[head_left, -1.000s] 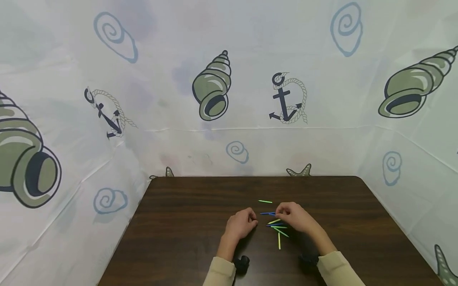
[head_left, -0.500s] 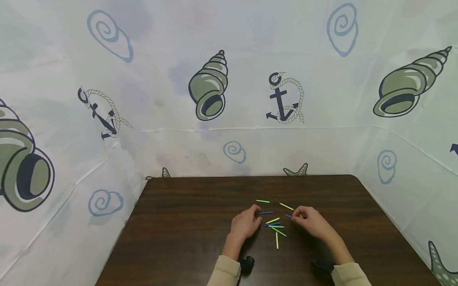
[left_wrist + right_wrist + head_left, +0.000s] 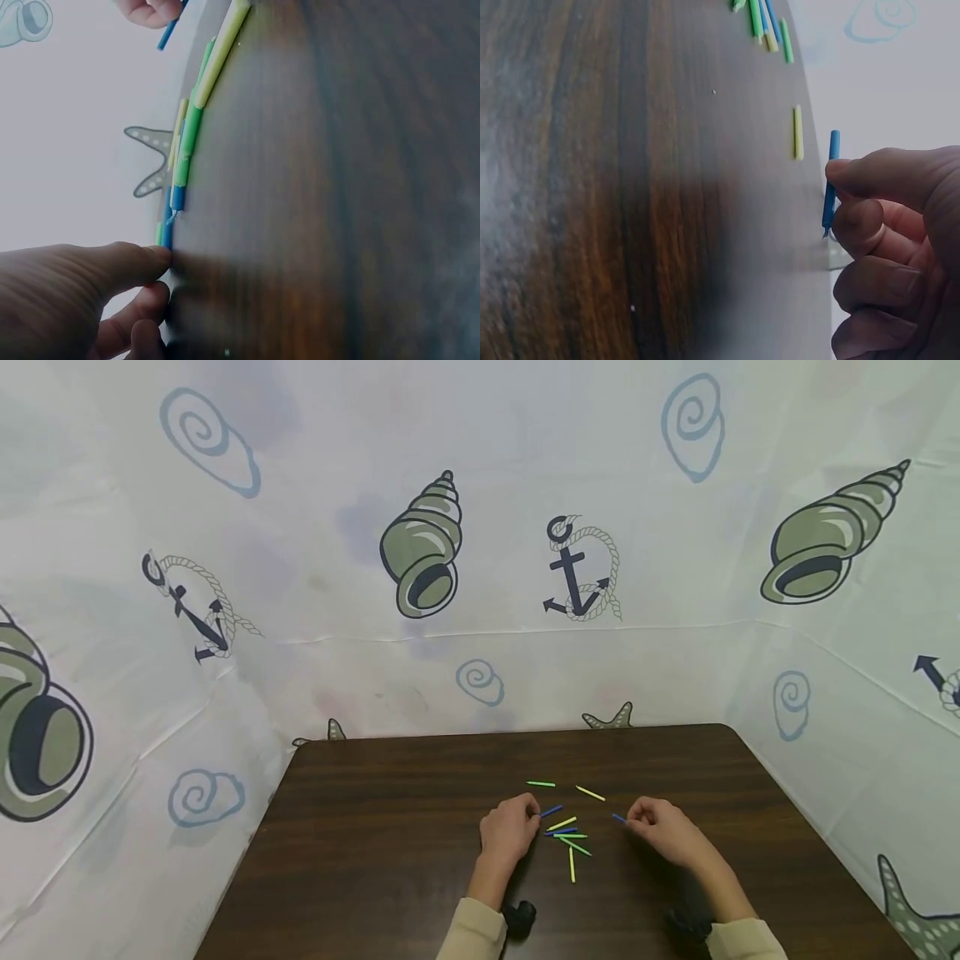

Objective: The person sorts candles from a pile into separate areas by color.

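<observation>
Thin birthday candles in blue, green and yellow lie on the dark wooden table. My right hand pinches a blue candle between thumb and forefinger; its wick points down in the right wrist view. On the other side, my left hand pinches the near end of another blue candle, which lies slanted by the group. Between the hands are a yellow candle, two green candles, one more blue candle and a second yellow candle. Some of these overlap.
Farther back lie a green candle and a yellow candle, apart from the group. A white cloth printed with shells and anchors stands round the table's back and sides. Dark wrist cameras sit below the hands.
My right hand has drawn a blue candle away to the right. A yellow candle now shows at the back. My left hand has reached the other blue candle and turned it aslant.
</observation>
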### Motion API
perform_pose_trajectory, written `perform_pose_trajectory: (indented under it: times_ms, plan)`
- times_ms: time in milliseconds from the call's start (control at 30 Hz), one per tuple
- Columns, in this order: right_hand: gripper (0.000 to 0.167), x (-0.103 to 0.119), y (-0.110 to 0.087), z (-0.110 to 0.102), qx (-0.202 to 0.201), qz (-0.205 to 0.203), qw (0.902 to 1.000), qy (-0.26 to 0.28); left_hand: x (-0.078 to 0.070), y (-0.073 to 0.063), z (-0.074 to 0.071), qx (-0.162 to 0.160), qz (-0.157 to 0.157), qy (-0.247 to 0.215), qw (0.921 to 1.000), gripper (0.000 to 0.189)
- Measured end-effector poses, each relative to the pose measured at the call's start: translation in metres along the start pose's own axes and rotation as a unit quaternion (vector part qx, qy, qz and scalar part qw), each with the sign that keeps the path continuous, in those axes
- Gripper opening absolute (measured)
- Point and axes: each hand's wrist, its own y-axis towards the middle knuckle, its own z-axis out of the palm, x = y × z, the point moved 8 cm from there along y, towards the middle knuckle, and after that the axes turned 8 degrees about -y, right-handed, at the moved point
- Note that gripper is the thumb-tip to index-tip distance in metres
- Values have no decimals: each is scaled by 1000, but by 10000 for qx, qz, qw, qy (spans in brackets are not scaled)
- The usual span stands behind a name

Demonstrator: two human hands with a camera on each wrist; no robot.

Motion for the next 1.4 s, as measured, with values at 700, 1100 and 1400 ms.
perform_pose_trajectory:
  times_ms: [700,1100,1400]
  plan:
    - [16,-22,-3,-3,-325,1032,9931,-453,19,-1,-6,308,-291,-173,9990,12]
    - [17,-29,-6,-1,-329,1402,9889,-355,19,-4,-10,770,-191,-214,9966,10]
    - [18,-27,-6,0,-418,1370,9893,-274,20,-5,-12,811,-72,-316,9962,7]
